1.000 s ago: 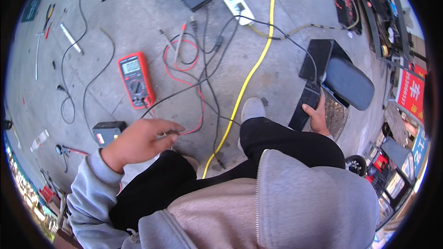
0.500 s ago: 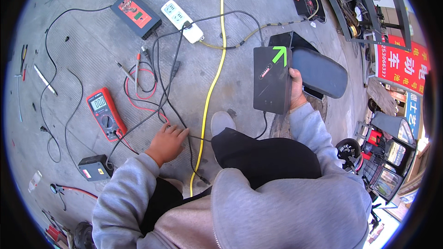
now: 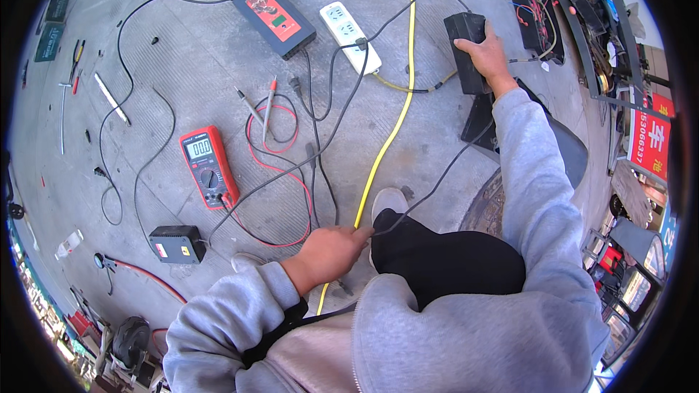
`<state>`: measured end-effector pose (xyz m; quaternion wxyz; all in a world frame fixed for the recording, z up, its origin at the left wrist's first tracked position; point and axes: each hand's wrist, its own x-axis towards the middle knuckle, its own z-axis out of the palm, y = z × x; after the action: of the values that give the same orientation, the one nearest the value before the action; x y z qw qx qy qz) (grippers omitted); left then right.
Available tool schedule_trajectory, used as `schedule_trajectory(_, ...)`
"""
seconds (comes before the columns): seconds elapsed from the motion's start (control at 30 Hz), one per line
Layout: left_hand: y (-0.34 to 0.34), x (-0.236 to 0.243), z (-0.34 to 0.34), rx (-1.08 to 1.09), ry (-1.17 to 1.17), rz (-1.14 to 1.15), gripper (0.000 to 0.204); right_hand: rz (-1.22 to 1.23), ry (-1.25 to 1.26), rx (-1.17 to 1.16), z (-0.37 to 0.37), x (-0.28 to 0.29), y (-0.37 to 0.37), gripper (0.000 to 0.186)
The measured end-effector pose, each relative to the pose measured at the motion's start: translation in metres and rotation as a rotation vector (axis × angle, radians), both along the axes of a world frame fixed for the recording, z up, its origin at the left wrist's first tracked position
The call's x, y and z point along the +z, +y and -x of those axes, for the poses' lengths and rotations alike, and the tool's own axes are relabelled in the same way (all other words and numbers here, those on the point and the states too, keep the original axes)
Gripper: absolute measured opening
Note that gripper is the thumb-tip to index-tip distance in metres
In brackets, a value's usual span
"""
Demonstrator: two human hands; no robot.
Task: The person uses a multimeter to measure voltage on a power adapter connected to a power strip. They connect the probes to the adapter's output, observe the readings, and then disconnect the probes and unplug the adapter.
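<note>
A black box-shaped charger (image 3: 470, 76) is held out at the far right, turned so a narrow side shows. My right hand (image 3: 491, 58) grips it, with the thumb across the near side. From beside it a black cable (image 3: 444, 177) runs back toward my left hand (image 3: 331, 253), whose fingers are closed round it over the yellow cord (image 3: 390, 135). Left of that hand lies a red multimeter (image 3: 209, 167) with a lit display. Its red and black test leads (image 3: 268, 113) are loosely coiled on the floor.
A black box with a red panel (image 3: 273, 18) and a white power strip (image 3: 351, 36) lie ahead. A small black box (image 3: 177, 244) sits at left, near pliers (image 3: 76, 62). Behind the charger is a dark padded seat (image 3: 571, 149). A metal frame (image 3: 593, 36) stands far right.
My right hand has carried the charger farther away and turned it on its side. My left hand has moved right from the floor and closed on the black cable. The view has shifted.
</note>
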<state>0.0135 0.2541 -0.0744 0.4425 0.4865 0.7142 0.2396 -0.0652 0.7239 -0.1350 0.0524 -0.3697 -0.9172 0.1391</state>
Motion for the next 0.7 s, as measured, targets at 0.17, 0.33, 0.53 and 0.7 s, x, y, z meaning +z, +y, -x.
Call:
schedule_trajectory(0.17,-0.007,0.02,0.009,0.078,0.011,-0.077,0.023,-0.283,-0.063,0.064,0.022,-0.032,0.008,0.108)
schedule_trajectory(0.33,-0.024,0.035,0.018,0.137,-0.072,-0.075,0.029,-0.279,-0.141,0.075,0.027,-0.055,0.009,0.107)
schedule_trajectory(0.53,-0.024,0.047,0.031,0.176,-0.222,0.071,0.027,-0.307,-0.148,0.096,0.024,-0.071,0.02,0.103)
schedule_trajectory(0.7,-0.009,0.035,0.042,0.478,-0.491,0.08,0.02,-0.376,-0.059,0.249,0.031,-0.04,-0.021,0.063)
